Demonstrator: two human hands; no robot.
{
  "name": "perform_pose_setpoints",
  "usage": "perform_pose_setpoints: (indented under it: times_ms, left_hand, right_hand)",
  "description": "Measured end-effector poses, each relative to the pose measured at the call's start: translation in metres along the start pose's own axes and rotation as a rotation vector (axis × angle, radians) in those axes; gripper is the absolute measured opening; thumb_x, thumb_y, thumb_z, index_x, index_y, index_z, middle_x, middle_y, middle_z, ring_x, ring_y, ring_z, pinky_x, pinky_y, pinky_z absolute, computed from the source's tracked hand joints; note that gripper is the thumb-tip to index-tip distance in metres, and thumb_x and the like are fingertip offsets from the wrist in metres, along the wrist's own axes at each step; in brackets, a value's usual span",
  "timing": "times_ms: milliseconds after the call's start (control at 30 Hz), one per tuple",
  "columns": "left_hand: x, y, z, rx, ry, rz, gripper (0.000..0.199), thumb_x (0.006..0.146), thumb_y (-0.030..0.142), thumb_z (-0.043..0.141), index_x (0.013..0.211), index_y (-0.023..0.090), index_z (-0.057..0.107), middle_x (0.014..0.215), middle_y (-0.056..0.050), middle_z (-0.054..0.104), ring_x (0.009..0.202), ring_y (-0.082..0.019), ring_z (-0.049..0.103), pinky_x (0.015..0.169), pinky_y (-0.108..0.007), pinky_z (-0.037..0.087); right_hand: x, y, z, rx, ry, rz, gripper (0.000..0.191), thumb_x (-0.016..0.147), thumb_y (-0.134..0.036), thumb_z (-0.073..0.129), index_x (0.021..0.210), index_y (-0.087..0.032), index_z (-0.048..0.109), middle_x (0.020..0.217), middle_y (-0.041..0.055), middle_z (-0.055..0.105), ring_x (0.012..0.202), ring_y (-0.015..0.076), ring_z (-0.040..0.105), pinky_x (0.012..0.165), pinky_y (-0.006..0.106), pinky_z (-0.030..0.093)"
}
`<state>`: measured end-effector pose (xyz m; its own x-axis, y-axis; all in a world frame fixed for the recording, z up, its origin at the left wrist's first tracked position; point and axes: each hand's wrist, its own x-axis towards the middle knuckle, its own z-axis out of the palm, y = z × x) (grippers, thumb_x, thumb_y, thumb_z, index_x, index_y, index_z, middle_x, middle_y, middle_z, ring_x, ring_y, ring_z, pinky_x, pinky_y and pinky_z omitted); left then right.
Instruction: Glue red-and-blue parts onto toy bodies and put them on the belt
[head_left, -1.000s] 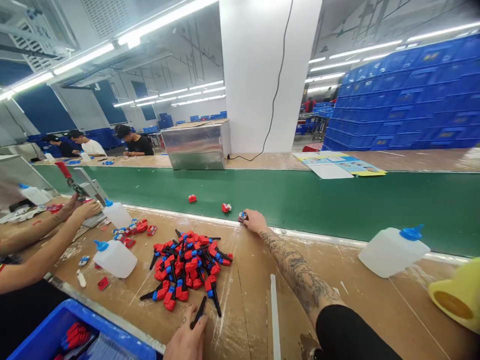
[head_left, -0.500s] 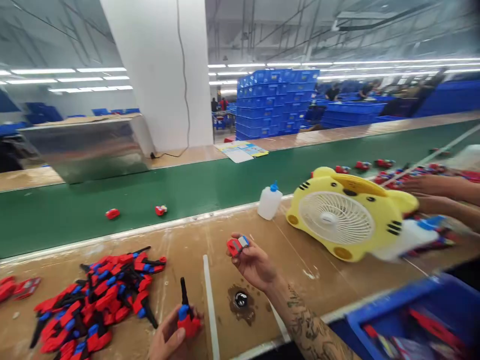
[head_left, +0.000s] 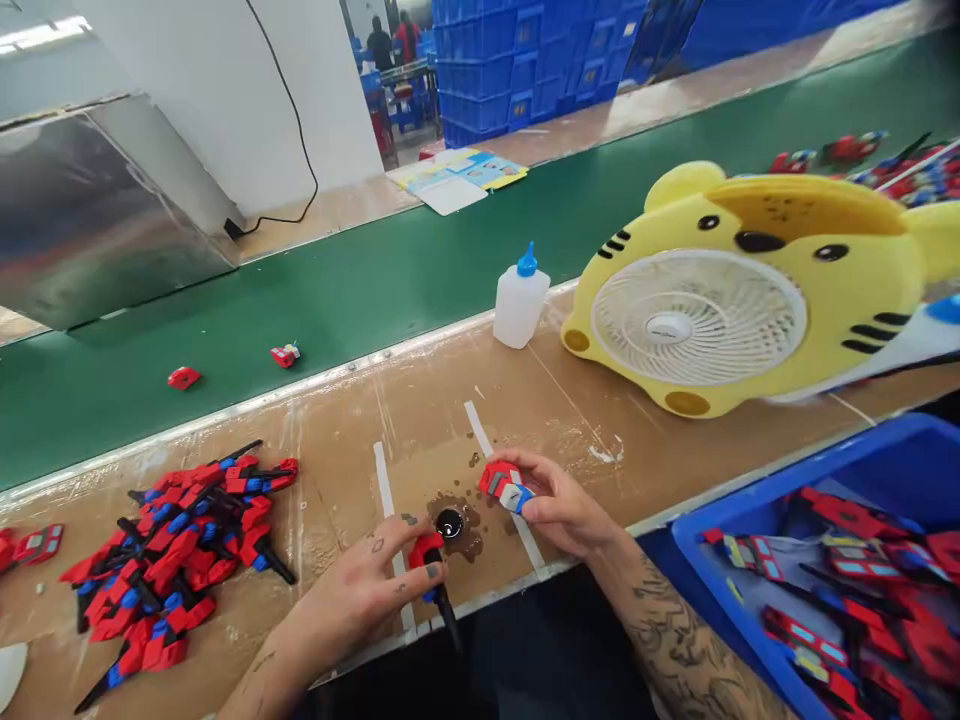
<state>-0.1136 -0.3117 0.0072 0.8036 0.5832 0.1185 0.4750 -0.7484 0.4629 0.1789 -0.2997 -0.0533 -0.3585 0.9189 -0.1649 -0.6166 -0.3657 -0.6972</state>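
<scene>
Head view | left fingers (head_left: 414,579) pinching piece (head_left: 425,550), long rod (head_left: 447,609) bodyward | right fingers (head_left: 543,508) pinching block (head_left: 505,485), blue end rightward

The left hand (head_left: 360,585) grips a red piece (head_left: 425,550) beside a dark stain (head_left: 470,545); the right hand (head_left: 566,508) holds a red-white-blue block (head_left: 502,483).

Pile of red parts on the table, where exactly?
The pile lies at the head view's lower left, near the green belt and left of the left hand.
</scene>
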Motion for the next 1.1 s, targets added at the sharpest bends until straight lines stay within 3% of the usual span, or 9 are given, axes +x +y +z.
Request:
perform_pose_setpoints:
  times_ms: [133, 333, 467, 567, 667, 833, 900, 1000, 1100]
  left_hand:
    - [0.014, 0.001, -0.007, 0.168, -0.12, 0.116, 0.048, 0.096, 0.008, 0.043, 0.134, 0.034, 0.057, 0.132, -0.009, 0.06, 0.12, -0.021, 0.057, 0.1, -0.033, 0.05]
    - [0.026, -0.004, -0.006, 0.28, -0.226, 0.156, 0.04, 0.097, 0.012, 0.044, 0.129, 0.03, 0.059, 0.134, -0.01, 0.055, 0.117, -0.023, 0.054, 0.098, -0.035, 0.051]
    - [0.03, -0.003, -0.006, 0.295, -0.231, 0.173, 0.038, 0.096, 0.01, 0.043, 0.124, 0.028, 0.061, 0.132, -0.01, 0.055, 0.115, -0.023, 0.054, 0.094, -0.034, 0.052]
    - [0.029, -0.004, -0.007, 0.241, -0.194, 0.146, 0.042, 0.094, 0.007, 0.044, 0.126, 0.029, 0.061, 0.13, -0.01, 0.055, 0.114, -0.023, 0.054, 0.092, -0.034, 0.053]
    - [0.028, -0.006, -0.004, 0.044, -0.047, 0.037, 0.043, 0.09, 0.005, 0.049, 0.124, 0.029, 0.062, 0.126, -0.01, 0.057, 0.113, -0.022, 0.056, 0.094, -0.036, 0.051]
    - [0.032, -0.002, 0.022, -0.683, 0.451, -0.367, 0.036, 0.084, 0.017, 0.07, 0.118, 0.025, 0.065, 0.116, -0.009, 0.066, 0.11, -0.021, 0.063, 0.094, -0.032, 0.052]
    - [0.038, 0.001, 0.033, -0.924, 0.59, -0.499, 0.039, 0.079, 0.021, 0.077, 0.117, 0.023, 0.067, 0.114, -0.009, 0.07, 0.106, -0.021, 0.067, 0.094, -0.03, 0.053]
    - [0.049, 0.003, 0.039, -1.095, 0.618, -0.565, 0.042, 0.073, 0.025, 0.083, 0.113, 0.02, 0.071, 0.113, -0.01, 0.072, 0.103, -0.023, 0.069, 0.094, -0.031, 0.054]
    - [0.059, 0.004, 0.036, -1.137, 0.604, -0.608, 0.043, 0.073, 0.028, 0.083, 0.113, 0.018, 0.072, 0.116, -0.011, 0.071, 0.106, -0.025, 0.068, 0.095, -0.034, 0.054]
  right_hand:
    - [0.004, 0.007, -0.006, -0.008, 0.042, -0.057, 0.053, 0.061, -0.022, 0.086, 0.111, -0.022, 0.068, 0.102, 0.0067, 0.069, 0.089, 0.0187, 0.064, 0.08, 0.03, 0.049]
    - [0.003, 0.007, -0.007, 0.025, 0.061, -0.058, 0.065, 0.06, -0.017, 0.086, 0.122, -0.023, 0.066, 0.114, 0.008, 0.067, 0.096, 0.019, 0.064, 0.084, 0.031, 0.051]
    - [0.002, 0.01, -0.011, 0.041, 0.057, -0.009, 0.056, 0.061, -0.019, 0.088, 0.114, -0.02, 0.071, 0.101, 0.0071, 0.072, 0.089, 0.0183, 0.067, 0.08, 0.031, 0.053]
    - [0.003, 0.012, -0.01, 0.034, 0.088, -0.038, 0.057, 0.058, -0.021, 0.091, 0.112, -0.02, 0.072, 0.107, 0.008, 0.073, 0.095, 0.0198, 0.067, 0.083, 0.031, 0.054]
    - [0.003, 0.014, -0.004, 0.063, 0.088, -0.084, 0.062, 0.057, -0.025, 0.093, 0.115, -0.023, 0.072, 0.112, 0.0077, 0.072, 0.1, 0.022, 0.068, 0.087, 0.033, 0.053]
    - [0.007, 0.021, 0.008, 0.103, 0.094, -0.113, 0.061, 0.056, -0.032, 0.095, 0.112, -0.023, 0.073, 0.106, 0.0073, 0.075, 0.096, 0.0222, 0.07, 0.09, 0.035, 0.052]
    - [0.009, 0.023, 0.011, 0.099, 0.123, -0.124, 0.062, 0.055, -0.033, 0.095, 0.112, -0.023, 0.073, 0.109, 0.0077, 0.074, 0.099, 0.0223, 0.069, 0.091, 0.034, 0.052]
    - [0.012, 0.023, 0.016, 0.043, 0.118, -0.144, 0.064, 0.057, -0.034, 0.094, 0.116, -0.025, 0.07, 0.109, 0.0079, 0.074, 0.101, 0.0237, 0.069, 0.091, 0.036, 0.053]
    - [0.012, 0.021, 0.023, -0.171, 0.116, -0.227, 0.062, 0.063, -0.032, 0.091, 0.12, -0.027, 0.067, 0.116, 0.0087, 0.071, 0.106, 0.0258, 0.068, 0.091, 0.038, 0.056]
